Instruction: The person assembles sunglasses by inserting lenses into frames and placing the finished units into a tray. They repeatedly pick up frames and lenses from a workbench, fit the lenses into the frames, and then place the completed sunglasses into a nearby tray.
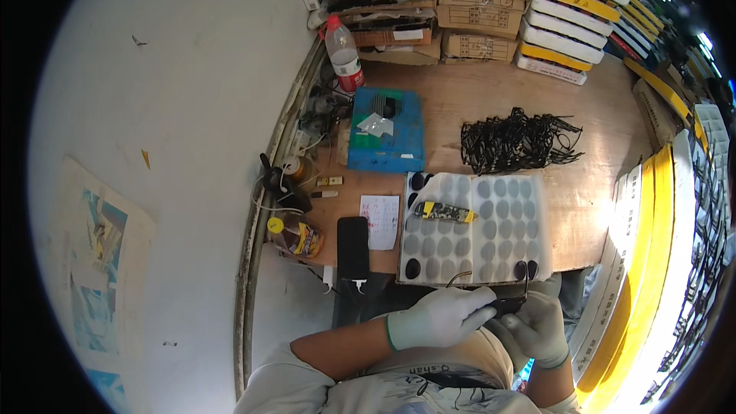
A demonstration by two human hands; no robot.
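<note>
Gripping dark glasses point(507, 306) between left hand point(443, 318) and right hand point(539, 328), both in white gloves, close before the shirt point(383, 383) and just short of the tray. Closed on the left end with the left hand, on the right end with curled right fingers. Lying with the long axis roughly left to right, tilted slightly up at the right; pointing away from the body with two thin temples, curved over at the left tip. Largely hidden by gloves; cannot make out lenses from rim in the dark front, nor the underside fingers.

Next, on the table point(579, 230), past the hands: a tray point(472, 261) of oval lenses, mostly veiled by a pale sheet, bare and dark at a few corners. Across it, a yellow-and-black strip point(443, 212), hard to identify. To the left, a phone point(353, 249), a paper point(381, 222) and a yellow-capped bottle point(297, 236).

Farther back, a blue box point(387, 142) and a black heap point(517, 142), too tangled to separate into pieces. Farthest, cartons point(481, 11) and stacked trays point(563, 23), cut off above.
</note>
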